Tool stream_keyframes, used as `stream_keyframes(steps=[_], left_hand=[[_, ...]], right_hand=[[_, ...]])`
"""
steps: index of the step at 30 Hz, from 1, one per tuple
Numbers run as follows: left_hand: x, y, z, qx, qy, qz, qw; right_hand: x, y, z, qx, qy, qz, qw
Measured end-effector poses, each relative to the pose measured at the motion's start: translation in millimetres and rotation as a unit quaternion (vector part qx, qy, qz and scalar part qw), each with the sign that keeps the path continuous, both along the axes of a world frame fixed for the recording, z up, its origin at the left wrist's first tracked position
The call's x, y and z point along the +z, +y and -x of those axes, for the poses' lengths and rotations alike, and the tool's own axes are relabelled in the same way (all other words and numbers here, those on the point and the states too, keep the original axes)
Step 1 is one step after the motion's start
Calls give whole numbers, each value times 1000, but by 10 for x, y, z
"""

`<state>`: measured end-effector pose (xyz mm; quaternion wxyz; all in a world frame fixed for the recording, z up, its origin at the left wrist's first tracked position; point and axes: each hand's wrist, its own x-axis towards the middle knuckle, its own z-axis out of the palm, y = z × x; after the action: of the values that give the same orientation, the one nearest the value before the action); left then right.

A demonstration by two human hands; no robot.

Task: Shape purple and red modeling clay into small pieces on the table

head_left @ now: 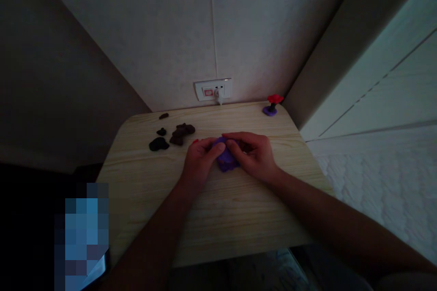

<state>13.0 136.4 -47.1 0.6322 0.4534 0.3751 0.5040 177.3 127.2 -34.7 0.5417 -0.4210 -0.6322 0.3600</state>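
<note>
A lump of purple modelling clay (226, 160) lies on the light wooden table (211, 209), near its middle. My left hand (200, 159) and my right hand (254, 152) both close on the lump from either side, thumbs pressing on its top. A small red bit (195, 141) peeks out just behind my left hand.
Several dark brown clay pieces (177, 135) lie at the table's back left. A small red-and-purple clay flower (272, 104) stands at the back right corner. A wall socket with a plug (214, 89) sits above the table's far edge. A white quilted bed (375, 186) borders the right.
</note>
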Motion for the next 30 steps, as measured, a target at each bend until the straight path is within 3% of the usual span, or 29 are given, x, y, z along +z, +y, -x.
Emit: stream_keyframes(steps=[3, 12, 17, 30], left_hand=[[16, -2, -12, -1, 7, 13, 1000], [-13, 10, 37, 17, 62, -31, 997], [-23, 1, 37, -9, 67, -26, 997], [7, -11, 0, -14, 12, 11, 1000]], right_hand=[[-16, 19, -4, -25, -4, -4, 1000], [34, 37, -43, 25, -71, -41, 996], [11, 36, -38, 37, -34, 20, 999], [22, 14, -31, 61, 12, 67, 996]])
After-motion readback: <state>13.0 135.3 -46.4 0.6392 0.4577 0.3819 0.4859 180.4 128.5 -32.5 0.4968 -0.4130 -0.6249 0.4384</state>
